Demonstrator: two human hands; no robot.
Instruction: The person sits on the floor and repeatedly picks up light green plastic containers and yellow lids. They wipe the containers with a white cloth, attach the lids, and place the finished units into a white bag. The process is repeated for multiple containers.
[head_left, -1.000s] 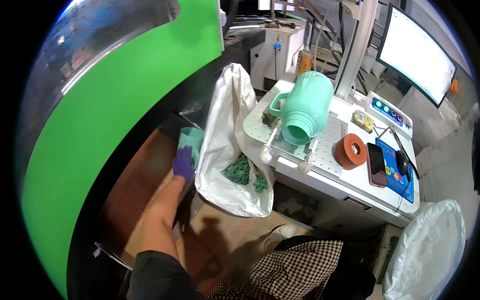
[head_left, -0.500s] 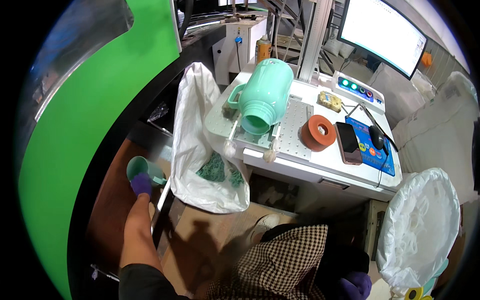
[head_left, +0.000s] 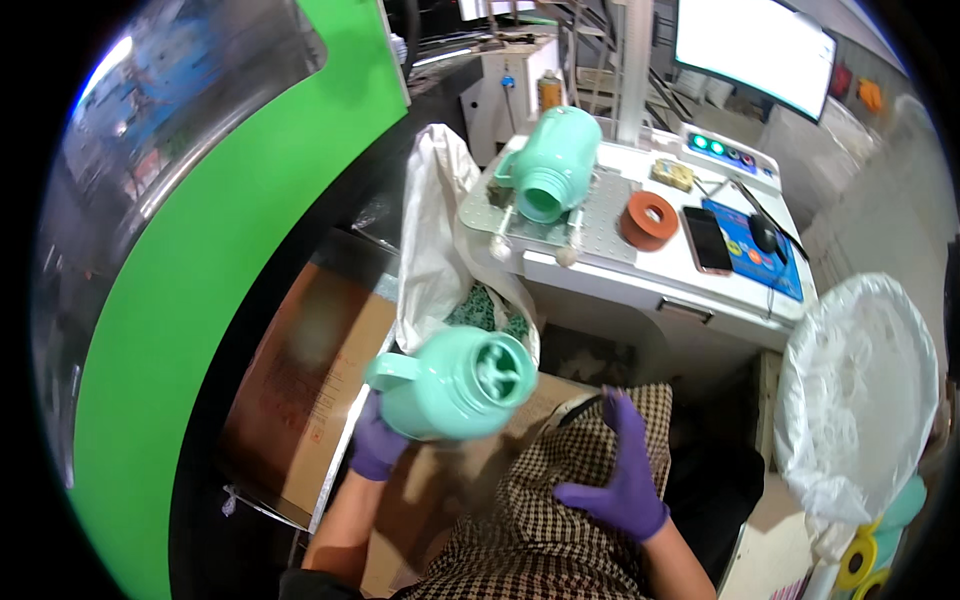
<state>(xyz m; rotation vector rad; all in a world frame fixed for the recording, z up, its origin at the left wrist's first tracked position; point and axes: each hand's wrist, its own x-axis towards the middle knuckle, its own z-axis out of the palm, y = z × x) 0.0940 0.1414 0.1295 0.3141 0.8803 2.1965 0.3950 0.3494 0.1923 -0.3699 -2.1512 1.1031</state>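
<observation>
While the left hand (head_left: 378,447), in a purple glove, gripped a mint jug (head_left: 458,383) from below at lower centre of the frame, its fingers were curled against the jug's underside. Jug: tilted, round end facing the camera, handle pointing left, slightly blurred.

Right hand (head_left: 618,478): purple glove, lower centre right, fingers spread, holding nothing, hovering over a checked apron (head_left: 545,520) and clear of the jug.

Second jug (head_left: 552,174): same mint colour, lying on its side on a perforated plate (head_left: 590,238) at upper centre, mouth toward the camera.

White bench (head_left: 668,290): carried the plate, an orange ring (head_left: 649,219), a phone (head_left: 707,240), a blue mat (head_left: 760,262) with a mouse (head_left: 765,233), and a button panel (head_left: 722,154).

Monitor (head_left: 752,45): top right, screen lit white.

White sack (head_left: 432,250): hung open at the bench's left edge, green parts inside.

Cardboard box (head_left: 312,385): left of centre, beside a large green panel (head_left: 210,290).

Second white bag (head_left: 860,390): right edge of the frame.
</observation>
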